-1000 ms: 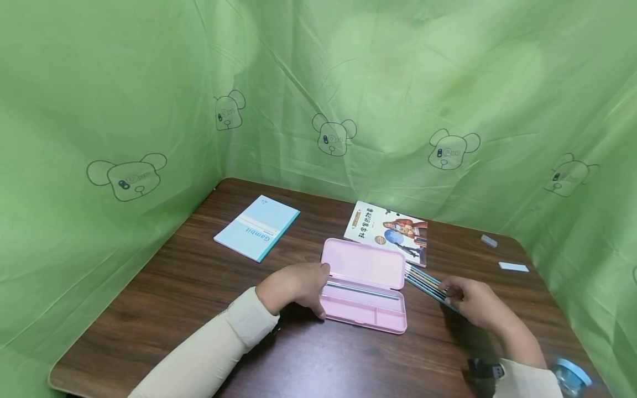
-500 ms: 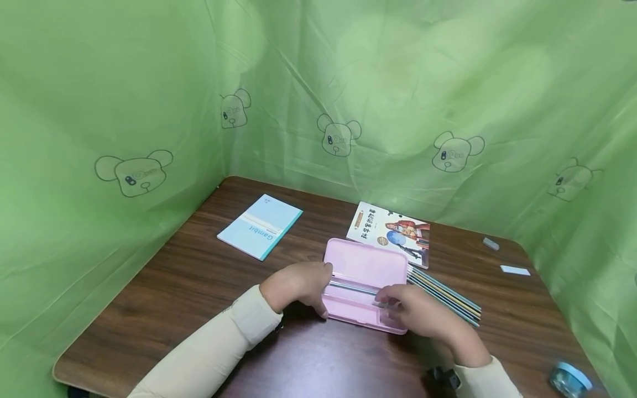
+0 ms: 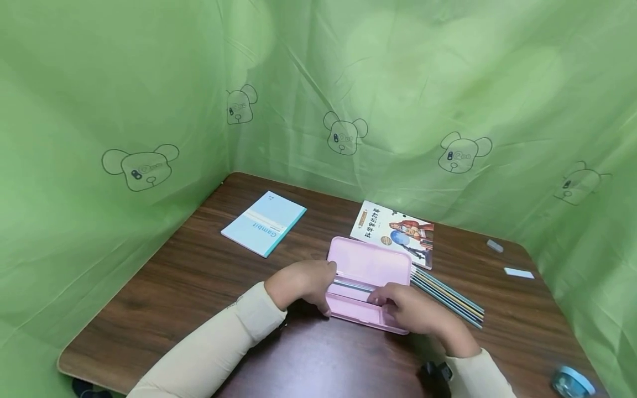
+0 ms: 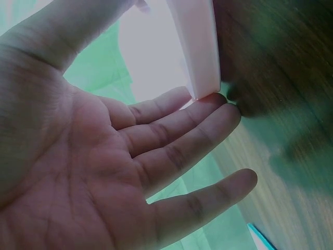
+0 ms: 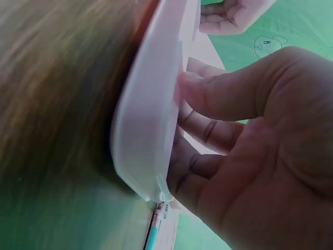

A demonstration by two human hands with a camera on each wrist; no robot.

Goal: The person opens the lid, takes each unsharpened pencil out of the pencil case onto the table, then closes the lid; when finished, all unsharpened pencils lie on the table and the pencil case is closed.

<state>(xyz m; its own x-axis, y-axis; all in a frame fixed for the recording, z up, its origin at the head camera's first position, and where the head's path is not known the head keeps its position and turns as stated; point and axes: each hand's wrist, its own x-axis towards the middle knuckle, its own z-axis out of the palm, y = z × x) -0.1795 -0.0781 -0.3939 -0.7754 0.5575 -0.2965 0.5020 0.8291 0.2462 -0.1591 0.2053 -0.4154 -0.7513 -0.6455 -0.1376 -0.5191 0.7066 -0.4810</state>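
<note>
A pink pencil case [image 3: 369,262] lies unfolded on the brown table, a few blue-green pencils [image 3: 354,286] along its tray. At its left end my left hand [image 3: 303,283] steadies it, thumb on the front edge and fingers toward the hinge. The left wrist view has these fingers fairly straight, tips touching the pink wall [image 4: 200,52]. My right hand [image 3: 413,309] reaches into the right part of the tray with bent fingers. In the right wrist view its thumb [image 5: 218,94] is at the case rim; the other fingertips are hidden, so whether they pinch a pencil is unclear.
Several blue-green and yellow pencils [image 3: 450,296] lie right of the case. Behind it is an illustrated book [image 3: 393,232], to the left a light-blue notebook [image 3: 265,223]. At right are a small grey block [image 3: 495,246], a white strip [image 3: 518,273] and a blue-lidded jar [image 3: 572,381].
My right hand has left the pencils beside the case and moved left into the tray, those pencils staying on the table. My left hand keeps its place on the case.
</note>
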